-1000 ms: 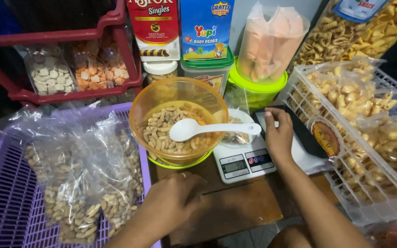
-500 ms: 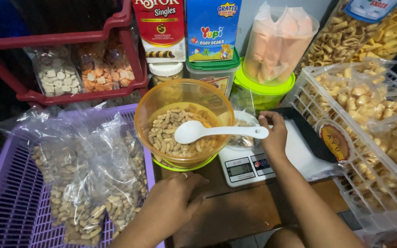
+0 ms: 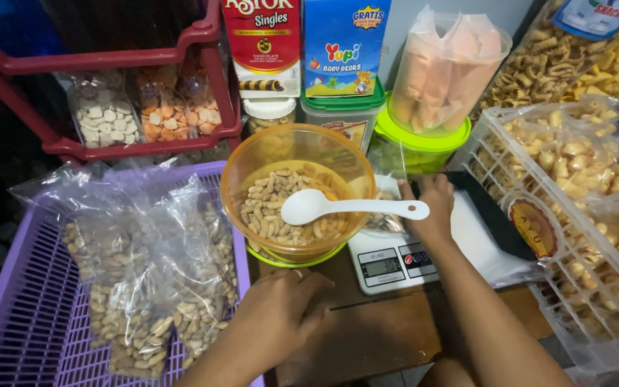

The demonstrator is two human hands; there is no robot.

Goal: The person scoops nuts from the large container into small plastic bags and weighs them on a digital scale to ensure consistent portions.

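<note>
2 bare hands work over a brown tabletop (image 3: pixel 374 337). The left hand (image 3: pixel 281 315) rests palm down on the tabletop, near the orange bowl, its fingers (image 3: pixel 309 283) loosely curled and grasping nothing; a ring shows on 1 finger. The right hand (image 3: pixel 431 208) lies on the far part of the white kitchen scale (image 3: pixel 395 261), its fingers pressed to a small clear plastic bag (image 3: pixel 385 215) of nuts that sits on the scale's platform; whether they pinch the bag or only touch it cannot be told.

Just left of the scale stands the orange bowl (image 3: pixel 291 154), part full of peanuts (image 3: pixel 270 208), seated on a green lid. 1 white plastic spoon (image 3: pixel 345 208) lies in the bowl, its handle reaching right over the rim toward the right hand.

To the left, a purple basket (image 3: pixel 8 287) holds filled clear bags of nuts (image 3: pixel 145 287). At the far left, a red rack (image 3: pixel 109 57) carries small packed snack bags. Behind the bowl stand a red carton, a blue carton and a clear tub (image 3: pixel 442 72) of pale wafers on a green lid. On the right, a white crate (image 3: pixel 610 315) holds bags of fried snacks.
</note>
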